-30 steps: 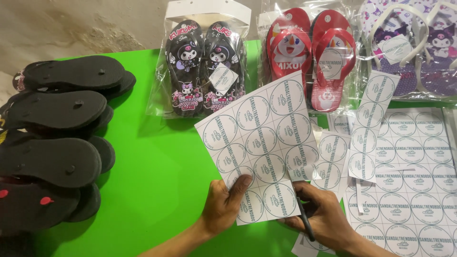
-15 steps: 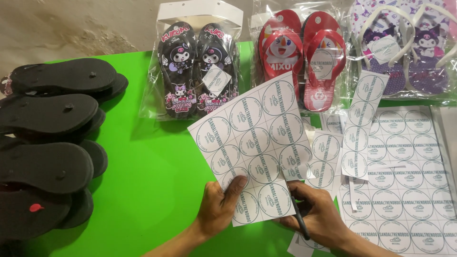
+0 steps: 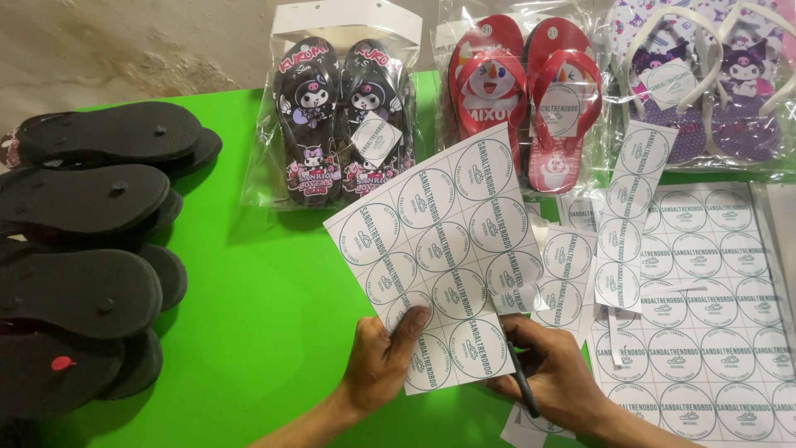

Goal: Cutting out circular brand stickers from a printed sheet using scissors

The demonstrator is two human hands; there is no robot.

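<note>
My left hand [image 3: 383, 365] pinches the lower left corner of a white sheet printed with round labels [image 3: 444, 249], thumb on top. The sheet is held tilted above the green table [image 3: 265, 315]. My right hand [image 3: 551, 373] sits at the sheet's lower right edge and grips a thin dark tool [image 3: 524, 392], seemingly scissors, though most of it is hidden by the fingers. A narrow cut strip of round labels [image 3: 626, 224] lies just right of the sheet.
More label sheets [image 3: 713, 332] cover the table at right. Three bagged sandal pairs lie at the back: black [image 3: 344, 116], red [image 3: 518, 91], purple [image 3: 705, 83]. Stacks of black sandal soles [image 3: 91, 249] fill the left side.
The label sheet has shifted slightly left and down in my hands. My right hand with the dark tool has stayed at its lower right edge.
</note>
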